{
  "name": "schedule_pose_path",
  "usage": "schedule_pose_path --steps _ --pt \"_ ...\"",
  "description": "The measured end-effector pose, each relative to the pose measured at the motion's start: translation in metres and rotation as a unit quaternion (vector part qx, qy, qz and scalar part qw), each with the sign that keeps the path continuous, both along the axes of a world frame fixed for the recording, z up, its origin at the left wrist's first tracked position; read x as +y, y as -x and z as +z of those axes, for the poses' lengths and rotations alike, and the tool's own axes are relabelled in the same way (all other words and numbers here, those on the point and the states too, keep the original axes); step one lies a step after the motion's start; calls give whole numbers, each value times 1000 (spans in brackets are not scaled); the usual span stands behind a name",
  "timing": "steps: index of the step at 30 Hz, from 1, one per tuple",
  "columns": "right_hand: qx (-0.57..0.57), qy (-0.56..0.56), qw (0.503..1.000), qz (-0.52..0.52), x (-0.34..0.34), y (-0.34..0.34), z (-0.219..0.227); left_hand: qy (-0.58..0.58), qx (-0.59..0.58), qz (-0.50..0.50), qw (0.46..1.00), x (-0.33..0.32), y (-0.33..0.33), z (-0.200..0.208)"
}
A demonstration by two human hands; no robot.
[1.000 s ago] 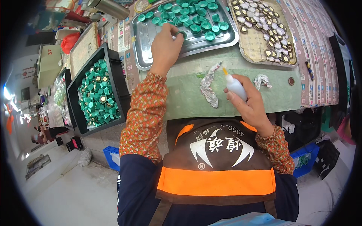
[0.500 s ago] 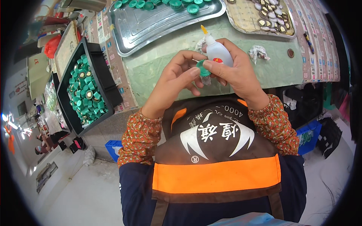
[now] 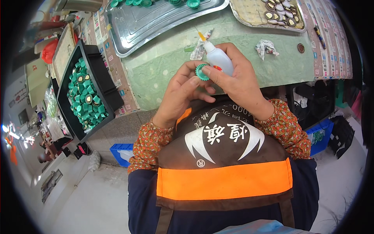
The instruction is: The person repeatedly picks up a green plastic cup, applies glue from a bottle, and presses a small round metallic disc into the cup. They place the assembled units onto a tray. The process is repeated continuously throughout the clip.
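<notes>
A fluted green cap (image 3: 201, 73), shiny and shallow with a toothed rim, sits between the two hands just above the near edge of the table. The squeeze bottle (image 3: 219, 61) beside it is smooth, whitish and translucent, and its narrow yellow tip (image 3: 201, 36) points up and to the left. Pale green sheeting (image 3: 156, 74), wrinkled and blotched, covers the work surface; crumpled paper (image 3: 199, 51) lies behind the cap. Beyond are a polished metal tray (image 3: 154, 33) with rounded corners and a worn cream tray (image 3: 249, 18) bearing thin dark-rimmed discs (image 3: 281, 12). A black plastic bin (image 3: 97, 72) at left is heaped with ridged green caps (image 3: 82, 101).

The left hand (image 3: 180, 87) pinches the cap with thumb and forefinger, its lower fingers loosely curled. The right hand (image 3: 240, 78) wraps the bottle, thumb stretched across to the cap's rim. Both forearms angle inward in flower-patterned sleeves (image 3: 151, 144).

A small red mark shows on the bottle; the brown apron (image 3: 218, 154) carries white lettering, upside down, between curved pointed shapes
</notes>
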State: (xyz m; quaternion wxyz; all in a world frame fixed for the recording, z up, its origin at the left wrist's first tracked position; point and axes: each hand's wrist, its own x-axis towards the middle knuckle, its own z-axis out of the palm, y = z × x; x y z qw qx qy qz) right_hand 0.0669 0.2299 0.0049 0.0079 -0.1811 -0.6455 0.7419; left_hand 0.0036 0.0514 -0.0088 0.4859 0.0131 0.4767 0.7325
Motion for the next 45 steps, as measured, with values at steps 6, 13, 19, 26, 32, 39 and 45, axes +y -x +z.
schedule_pose_path --steps 6,13,19,26,32,39,45 --pt "109 -112 986 57 23 -13 -3 -41 -37 49 997 -11 9 -2" --pt "145 -206 960 126 32 -29 16 -95 -95 77 988 -14 7 2" --pt "233 -246 934 115 28 -29 13 -73 -87 61 992 -18 4 1" --pt "281 -301 903 121 24 -27 10 -50 -78 47 995 -18 3 4" --pt "279 -293 906 124 21 -27 8 -47 -75 36 995 -18 2 2" --pt "281 -282 908 130 20 -29 5 -39 -69 27 997 -19 1 1" --pt "270 -278 911 140 22 -30 3 -30 -84 33 995 -19 -1 0"
